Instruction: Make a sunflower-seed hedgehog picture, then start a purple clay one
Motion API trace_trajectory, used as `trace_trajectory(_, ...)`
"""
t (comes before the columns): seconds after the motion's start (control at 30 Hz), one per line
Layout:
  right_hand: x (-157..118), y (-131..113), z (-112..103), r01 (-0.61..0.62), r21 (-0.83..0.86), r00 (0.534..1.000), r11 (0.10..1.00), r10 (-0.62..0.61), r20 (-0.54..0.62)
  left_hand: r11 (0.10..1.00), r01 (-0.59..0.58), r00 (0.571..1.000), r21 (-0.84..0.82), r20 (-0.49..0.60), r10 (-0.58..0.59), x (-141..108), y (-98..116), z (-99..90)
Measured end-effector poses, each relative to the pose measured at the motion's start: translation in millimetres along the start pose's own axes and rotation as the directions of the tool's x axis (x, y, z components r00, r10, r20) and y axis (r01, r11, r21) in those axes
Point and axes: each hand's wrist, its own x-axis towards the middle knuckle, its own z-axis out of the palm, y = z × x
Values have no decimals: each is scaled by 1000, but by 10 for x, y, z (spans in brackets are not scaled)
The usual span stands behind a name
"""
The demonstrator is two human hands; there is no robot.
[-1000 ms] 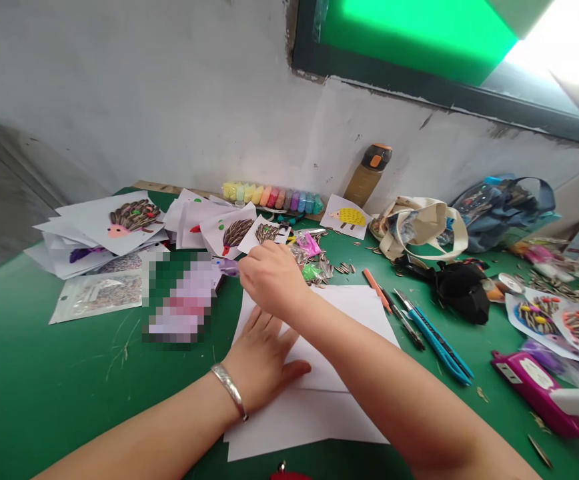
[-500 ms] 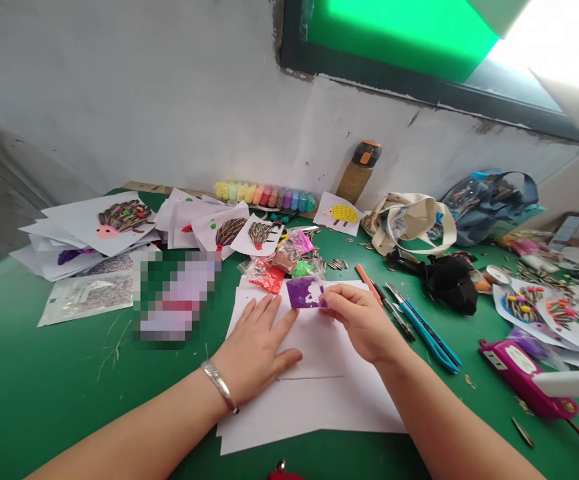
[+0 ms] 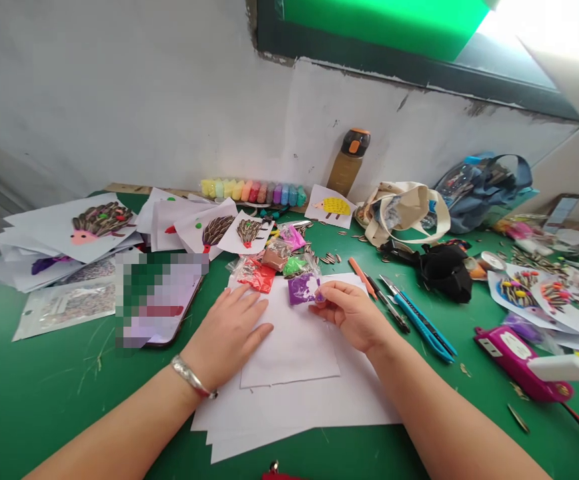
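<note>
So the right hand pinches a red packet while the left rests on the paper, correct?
Wrong colour: the head view shows the right hand pinching a purple packet. The left hand resting on the paper stands.

The packet of purple modelling clay (image 3: 299,290), flat and marked with a white patch, is pinched at its right edge over the far part of a smaller white sheet (image 3: 294,350); that sheet lies atop larger white sheets (image 3: 289,410), unevenly stacked on the green worktop (image 3: 44,380).
</note>
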Motion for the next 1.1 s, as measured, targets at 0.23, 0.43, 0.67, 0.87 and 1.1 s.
trace_trajectory(0.23, 3, -9, -1, -18, -41, 1000, 999, 18, 9, 990, 143, 983, 12, -120, -141, 30, -207, 23)
trace_trajectory(0.43, -56, -29, -6, 41, -60, 995, 997, -36, 88, 988, 44, 917, -148, -386, -99, -35, -28, -137)
trace_trajectory(0.67, -53, -34, -18, 87, -81, 993, 993, -80, 91, 999, 17, 981, -43, -194, -25, 23, -147, -6)
trace_trajectory(0.87, -56, -46, -48, 70, -81, 993, 994, -62, 103, 998, 60, 965, 13, -256, -54, 26, -230, 35)
trace_trajectory(1.1, 19, -26, 106, 142, -162, 985, 977, -123, 118, 961, -274, 891, -34, -385, 241, -14, 104, -29)
